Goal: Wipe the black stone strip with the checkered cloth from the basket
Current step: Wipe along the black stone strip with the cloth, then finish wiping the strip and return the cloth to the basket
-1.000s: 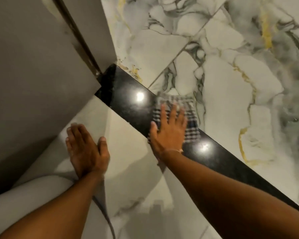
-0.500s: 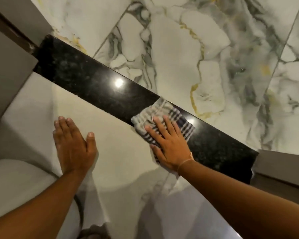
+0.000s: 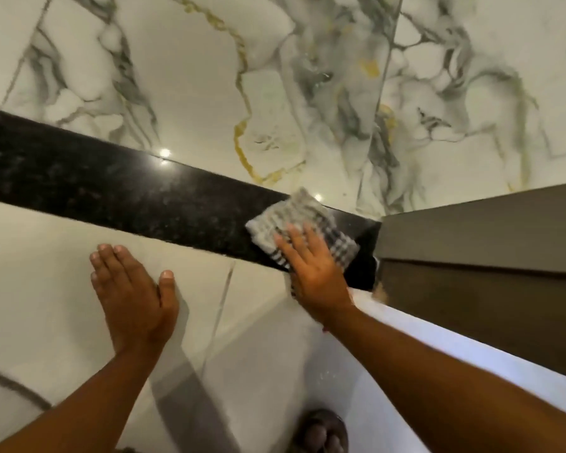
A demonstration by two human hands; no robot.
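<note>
Black stone strip (image 3: 128,191): ran long across the floor from far left down to the brown door frame (image 3: 471,237) at right. Checkered cloth (image 3: 294,220): lay at the strip's right end, pinned under the flat, spread right hand (image 3: 314,269). Left hand (image 3: 131,295): empty, fingers together, flat on pale tile (image 3: 46,256) beside the strip. Unwiped length judged leftward.

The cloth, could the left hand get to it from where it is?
Probably yes. The left hand lies flat on the pale floor, with bare floor and black strip between it and the cloth. The right hand covers part.
</note>
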